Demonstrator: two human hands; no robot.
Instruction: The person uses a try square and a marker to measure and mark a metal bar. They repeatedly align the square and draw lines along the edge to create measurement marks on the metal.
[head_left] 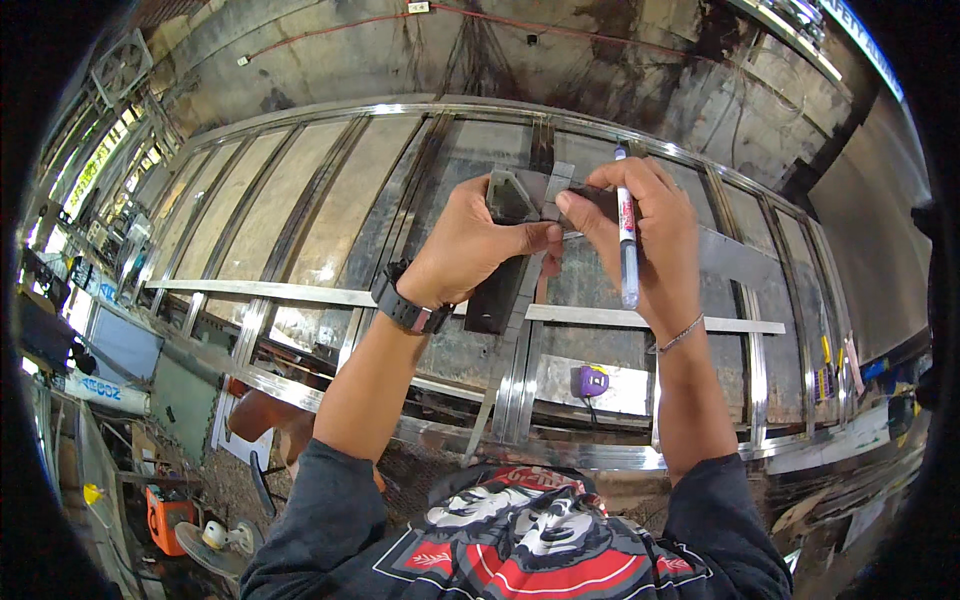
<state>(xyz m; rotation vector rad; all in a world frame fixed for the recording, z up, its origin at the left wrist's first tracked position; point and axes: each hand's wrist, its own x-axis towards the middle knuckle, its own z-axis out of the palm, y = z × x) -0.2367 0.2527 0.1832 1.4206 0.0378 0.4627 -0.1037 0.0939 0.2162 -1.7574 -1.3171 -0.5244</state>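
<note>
Near the middle of the metal frame, my left hand [475,235] is closed around a dark square metal tube [490,305], its hollow, angular end facing up. Across from it, my right hand [645,225] has a white and blue marker pen [627,235] tucked between its fingers, pointing down toward me. The same hand's thumb presses on a small flat grey metal piece [558,182] beside the tube's end. Both hands almost meet there, and the fingers hide part of the contact. What the flat piece is exactly, I cannot tell.
Beneath the hands lies a large frame of shiny metal bars [280,200] over a worn bench. A pale flat bar [640,318] crosses it. Toward me sits a purple tape measure [593,380] on a white sheet. An orange machine [170,520] stands on the floor at lower left.
</note>
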